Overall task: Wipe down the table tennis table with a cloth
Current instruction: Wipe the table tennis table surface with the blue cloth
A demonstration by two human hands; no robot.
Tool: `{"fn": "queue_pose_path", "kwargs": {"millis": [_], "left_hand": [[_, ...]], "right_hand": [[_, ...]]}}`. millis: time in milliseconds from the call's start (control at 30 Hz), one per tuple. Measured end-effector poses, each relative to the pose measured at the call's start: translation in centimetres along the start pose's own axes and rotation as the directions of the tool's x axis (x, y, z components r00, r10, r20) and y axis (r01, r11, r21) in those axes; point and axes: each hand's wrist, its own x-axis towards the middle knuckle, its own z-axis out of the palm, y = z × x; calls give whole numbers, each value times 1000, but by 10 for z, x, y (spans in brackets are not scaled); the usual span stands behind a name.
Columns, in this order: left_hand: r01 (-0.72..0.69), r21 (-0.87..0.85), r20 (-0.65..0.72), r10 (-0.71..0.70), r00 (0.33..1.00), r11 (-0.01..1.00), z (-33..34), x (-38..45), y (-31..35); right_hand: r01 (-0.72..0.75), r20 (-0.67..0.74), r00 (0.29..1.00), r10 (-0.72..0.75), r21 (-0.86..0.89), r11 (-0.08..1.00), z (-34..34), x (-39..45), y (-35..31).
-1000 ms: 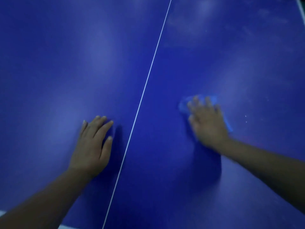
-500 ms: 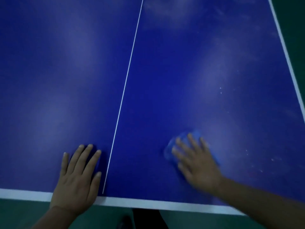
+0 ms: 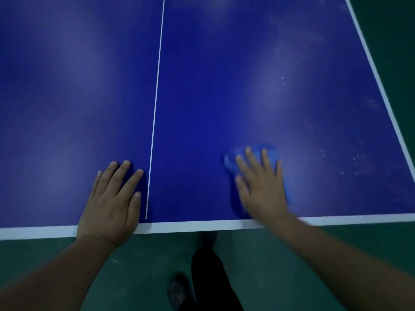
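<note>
Pressing a blue cloth (image 3: 233, 157) flat, the right hand (image 3: 261, 187) mirrors the left hand (image 3: 112, 203), both hands' fingers straight on the table (image 3: 202, 86).

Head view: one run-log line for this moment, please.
right hand flat on blue cloth | left hand flat on table | specks right of cloth

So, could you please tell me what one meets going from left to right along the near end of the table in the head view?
Left hand → centre line → right hand pressing the cloth → white specks → side line.
</note>
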Motion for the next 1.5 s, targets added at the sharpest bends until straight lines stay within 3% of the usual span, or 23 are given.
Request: {"fn": "queue_pose_path", "kwargs": {"millis": [67, 133, 200, 300, 367, 400, 467, 533, 567, 633, 700, 800, 900, 933, 967, 1000, 1067, 1133, 1200, 1267, 1367, 1433, 1500], "left_hand": [[1, 10, 6, -1, 1000, 1000, 0, -1, -1], [-3, 16, 18, 2, 1000, 1000, 0, -1, -1], [-1, 6, 14, 1, 1000, 1000, -1, -1, 0], [-1, -10, 1, 1, 1000, 1000, -2, -2, 1], [9, -38, -9, -9, 1000, 999, -2, -1, 0], [19, -51, -10, -20, 1000, 999, -2, -1, 0], [40, -59, -26, -42, 999, 997, -2, -4, 0], [49, -44, -63, -52, 997, 998, -2, -4, 1], [50, -41, -68, -53, 996, 998, -2, -4, 1], [53, -44, -67, -56, 996, 998, -2, -4, 0], [43, -31, -62, -45, 997, 999, -1, -4, 0], [50, -37, -64, -53, 997, 998, -1, -4, -2], [57, -47, -56, -60, 997, 997, -2, -5, -1], [59, -45, -53, -62, 997, 997, -3, -4, -1], [58, -40, -51, -60, 997, 997, -3, -4, -1], [55, -35, -49, -56, 997, 998, -3, -5, -1], [49, -26, -48, -50, 998, 998, -2, -6, -2], [38, -16, -53, -39, 998, 999, -1, -7, -4], [24, -3, -57, -24, 998, 1000, 1, -7, -4], [17, 11, -65, -16, 998, 1000, 2, -6, -3], [11, 35, -80, -9, 997, 999, 3, -5, 0], [11, 57, -82, -6, 997, 998, 3, -5, -1], [9, 84, -78, -2, 997, 996, 5, -5, -2]], "right_hand": [[209, 58, 976, -209, 13, 978, -3, -52, 0], [243, 111, 964, -242, 11, 970, -14, -44, 23], [-12, 71, 997, 14, -24, 1000, -20, -5, 41], [-489, 62, 872, 486, 44, 871, -21, 63, 36], [-530, 39, 848, 529, 42, 847, -16, 92, -3], [-450, 27, 893, 449, 21, 893, -11, 95, -31], [-79, -6, 997, 79, 39, 996, 1, 74, -91], [362, 59, 929, -366, 65, 930, 6, 22, -123], [487, 84, 866, -493, 86, 869, 7, -2, -117], [584, 120, 800, -588, 71, 809, -1, -18, -68], [525, 132, 845, -518, -19, 851, -9, -6, -9], [118, 148, 983, -110, -44, 992, -23, 34, 52], [-244, 73, 966, 246, -39, 969, -19, 62, 30], [-249, 62, 966, 252, -56, 967, -15, 62, 6], [-159, 47, 986, 162, -57, 986, -8, 54, -20], [11, 57, 998, -9, -38, 999, -2, 39, -47], [357, 112, 928, -356, 18, 934, 4, -12, -81], [412, 130, 901, -414, 43, 910, 0, -41, -61], [228, 89, 970, -227, -3, 974, -8, -38, -14], [-99, 117, 988, 105, -54, 994, -18, -28, 39], [-531, 74, 844, 532, -34, 847, -29, -17, 87], [-635, 27, 772, 635, 0, 772, -26, -7, 75], [-483, 20, 875, 483, -16, 875, -16, -4, 41]]}}
